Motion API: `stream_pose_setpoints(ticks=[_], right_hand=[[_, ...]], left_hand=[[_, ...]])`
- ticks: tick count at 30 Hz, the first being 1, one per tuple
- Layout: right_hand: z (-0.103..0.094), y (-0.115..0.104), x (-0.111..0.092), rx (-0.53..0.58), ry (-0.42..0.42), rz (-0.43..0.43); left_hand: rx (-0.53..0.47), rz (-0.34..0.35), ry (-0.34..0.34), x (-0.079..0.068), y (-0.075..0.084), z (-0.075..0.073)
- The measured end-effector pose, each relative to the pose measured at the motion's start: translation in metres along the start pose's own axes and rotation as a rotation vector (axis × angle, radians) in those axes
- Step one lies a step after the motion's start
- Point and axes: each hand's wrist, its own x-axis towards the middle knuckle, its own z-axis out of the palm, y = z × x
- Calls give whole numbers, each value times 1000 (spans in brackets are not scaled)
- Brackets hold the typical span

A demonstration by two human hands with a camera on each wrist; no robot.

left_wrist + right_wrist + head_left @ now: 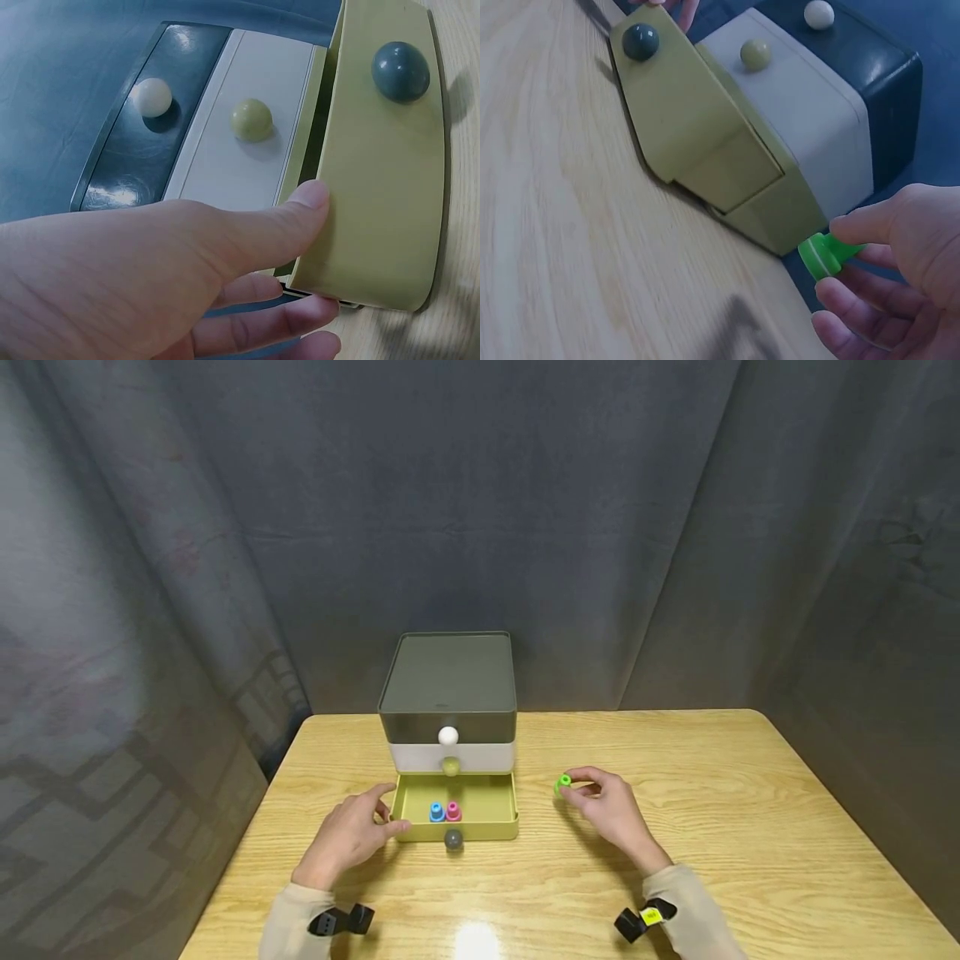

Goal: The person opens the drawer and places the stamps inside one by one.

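Note:
A small drawer cabinet [453, 672] stands on the table with its bottom olive drawer [405, 833] pulled out. My left hand [348, 833] holds that drawer's left front corner, the thumb at the top edge of the front and fingers by the side. Inside the drawer, a blue flanged plastic peg [437, 812] stands beside a pink flanged plastic peg [453, 812]. To the right of the cabinet, my right hand [609, 810] pinches a green flanged plastic peg [821, 255] between thumb and fingers, above the table. Its hollow end shows in the head view.
Above the pulled-out drawer are a closed white drawer [412, 757] with an olive knob and a closed dark drawer [405, 727] with a white knob. The wooden table [712, 793] reaches back to a grey curtain [450, 527]. A dark knob [453, 839] juts from the olive drawer.

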Motion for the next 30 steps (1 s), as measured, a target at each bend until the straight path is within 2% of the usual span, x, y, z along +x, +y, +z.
stream_pose_setpoints(ticks=[19, 30], right_hand=[[33, -40, -5, 48, -86, -121], [59, -60, -6, 27, -149, -240]], left_hand=[[14, 5, 8, 0, -2, 1], [7, 3, 12, 0, -1, 2]])
